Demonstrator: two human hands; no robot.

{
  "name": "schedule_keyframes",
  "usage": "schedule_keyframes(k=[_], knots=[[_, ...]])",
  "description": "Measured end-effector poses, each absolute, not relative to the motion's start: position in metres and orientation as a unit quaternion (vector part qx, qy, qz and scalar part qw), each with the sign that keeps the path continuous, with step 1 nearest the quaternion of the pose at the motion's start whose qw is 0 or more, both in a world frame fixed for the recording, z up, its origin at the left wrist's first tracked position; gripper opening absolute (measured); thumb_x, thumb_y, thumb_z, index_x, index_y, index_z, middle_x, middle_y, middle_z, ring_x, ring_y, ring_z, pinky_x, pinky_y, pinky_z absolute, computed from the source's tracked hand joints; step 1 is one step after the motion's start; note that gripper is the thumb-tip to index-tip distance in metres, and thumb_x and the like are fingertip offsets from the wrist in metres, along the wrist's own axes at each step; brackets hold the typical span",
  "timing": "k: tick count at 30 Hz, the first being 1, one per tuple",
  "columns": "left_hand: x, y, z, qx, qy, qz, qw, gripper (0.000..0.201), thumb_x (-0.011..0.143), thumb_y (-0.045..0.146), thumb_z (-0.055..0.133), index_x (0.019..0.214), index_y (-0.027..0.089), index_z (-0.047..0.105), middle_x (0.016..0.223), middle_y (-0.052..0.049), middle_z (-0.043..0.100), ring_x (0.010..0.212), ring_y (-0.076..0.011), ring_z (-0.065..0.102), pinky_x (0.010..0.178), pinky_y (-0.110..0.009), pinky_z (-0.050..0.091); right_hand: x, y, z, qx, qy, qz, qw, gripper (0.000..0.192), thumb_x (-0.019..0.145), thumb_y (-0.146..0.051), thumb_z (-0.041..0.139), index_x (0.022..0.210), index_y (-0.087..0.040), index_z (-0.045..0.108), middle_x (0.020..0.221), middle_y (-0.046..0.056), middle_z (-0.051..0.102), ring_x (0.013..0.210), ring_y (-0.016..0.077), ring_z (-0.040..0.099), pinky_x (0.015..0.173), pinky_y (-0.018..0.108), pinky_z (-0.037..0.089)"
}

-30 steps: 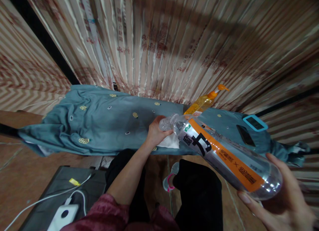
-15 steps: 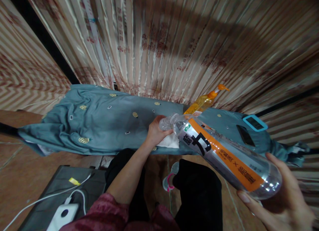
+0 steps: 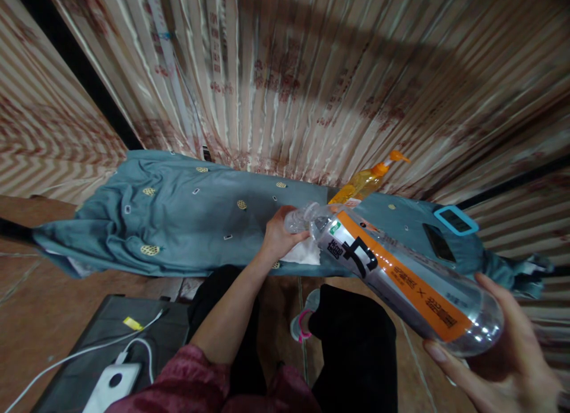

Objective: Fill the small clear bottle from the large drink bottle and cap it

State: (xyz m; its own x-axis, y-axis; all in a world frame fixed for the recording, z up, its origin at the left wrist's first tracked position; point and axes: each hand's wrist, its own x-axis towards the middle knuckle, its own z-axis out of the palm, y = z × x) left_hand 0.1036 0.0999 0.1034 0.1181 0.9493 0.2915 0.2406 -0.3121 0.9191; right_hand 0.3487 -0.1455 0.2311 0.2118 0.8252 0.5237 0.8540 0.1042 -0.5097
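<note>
Head view. Left hand grip (image 3: 276, 237): fingers curled together around the neck end of a clear plastic bottle (image 3: 401, 279), with a white cloth (image 3: 304, 254) bunched under the palm and against the bottle mouth. Right hand grip (image 3: 503, 362): fingers spread wide, cupping the rounded base of the same bottle from below at 4 o'clock in the frame; thumb on the upper side of the base, fingertips under it.

Bottle: large, transparent, lying tilted, neck toward 10 o'clock and base toward 4 o'clock, held in the air between both hands above the person's lap. Label silver with an orange band and black lettering.

Surface (image 3: 187, 223): long, covered by a blue-grey cloth with small yellow motifs, running from 9 o'clock to 3 o'clock across the middle of the frame; the bottle neck hangs just over its near edge.

On the surface, behind the bottle: one yellow pump bottle (image 3: 363, 184) with orange nozzle, leaning toward 2 o'clock. At 3 o'clock: one dark phone (image 3: 439, 242), and beside it one device with a light-blue rim (image 3: 456, 220).

At 7 o'clock, low: one dark case (image 3: 89, 365) carrying a white power bank (image 3: 113, 386) with white cables (image 3: 84, 353).

Background: striped patterned curtain (image 3: 289, 74).
</note>
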Motion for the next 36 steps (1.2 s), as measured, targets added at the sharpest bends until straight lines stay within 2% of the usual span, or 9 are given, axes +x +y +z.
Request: schedule_keyframes(k=[5,14,20,25,27,33,36], knots=[[0.103,0.1,0.102,0.645,0.464,0.478,0.374,0.059,0.063,0.029,0.099,0.113,0.021,0.071,0.111,-0.006,0.083,0.105,-0.0296,0.082,0.094,-0.04,0.066,0.355,-0.147,0.228,-0.669,-0.644,-0.022,0.371,0.102,0.081,-0.043,0.093,0.17,-0.036,0.044,0.153,0.003,0.065,0.126,0.0244,0.07,0.101,0.031,0.064],[0.103,0.1,0.103,0.651,0.465,0.471,0.371,0.058,0.064,0.021,0.097,0.115,0.019,0.071,0.114,-0.008,0.083,0.106,-0.0303,0.081,0.098,-0.044,0.066,0.347,-0.143,0.231,-0.67,-0.63,-0.026,0.391,0.095,0.082,-0.046,0.09,0.167,-0.042,0.047,0.149,0.001,0.067,0.124,0.0222,0.069,0.097,0.027,0.063],[0.104,0.1,0.104,0.653,0.459,0.473,0.373,0.056,0.065,0.022,0.097,0.115,0.019,0.071,0.113,-0.009,0.083,0.104,-0.0298,0.082,0.095,-0.045,0.066,0.351,-0.146,0.226,-0.668,-0.628,-0.008,0.399,0.102,0.077,-0.04,0.095,0.167,-0.039,0.048,0.153,-0.001,0.066,0.128,0.0183,0.068,0.109,0.022,0.056],[0.104,0.101,0.101,0.651,0.455,0.482,0.369,0.058,0.064,0.027,0.099,0.113,0.02,0.07,0.112,-0.008,0.083,0.103,-0.0293,0.081,0.094,-0.041,0.066,0.336,-0.144,0.229,-0.68,-0.592,-0.008,0.433,0.094,0.078,-0.049,0.093,0.163,-0.042,0.053,0.146,-0.003,0.071,0.123,0.0166,0.071,0.101,0.019,0.059],[0.104,0.101,0.101,0.652,0.457,0.482,0.366,0.058,0.064,0.028,0.099,0.113,0.021,0.07,0.111,-0.006,0.083,0.103,-0.0288,0.081,0.094,-0.04,0.066,0.335,-0.143,0.23,-0.682,-0.585,-0.015,0.439,0.093,0.078,-0.052,0.092,0.163,-0.041,0.054,0.144,-0.002,0.072,0.121,0.0177,0.072,0.099,0.02,0.061],[0.103,0.101,0.102,0.647,0.462,0.477,0.375,0.059,0.063,0.027,0.099,0.113,0.019,0.07,0.112,-0.008,0.082,0.105,-0.0303,0.082,0.095,-0.04,0.065,0.347,-0.145,0.23,-0.672,-0.629,-0.017,0.391,0.1,0.078,-0.043,0.093,0.167,-0.037,0.047,0.151,0.003,0.067,0.126,0.0235,0.069,0.102,0.03,0.063],[0.103,0.1,0.102,0.647,0.462,0.475,0.378,0.057,0.063,0.025,0.099,0.113,0.02,0.07,0.113,-0.007,0.083,0.106,-0.0299,0.081,0.096,-0.04,0.065,0.346,-0.146,0.229,-0.684,-0.601,-0.01,0.414,0.097,0.08,-0.042,0.092,0.166,-0.036,0.049,0.151,0.003,0.066,0.128,0.0258,0.068,0.103,0.034,0.064]])
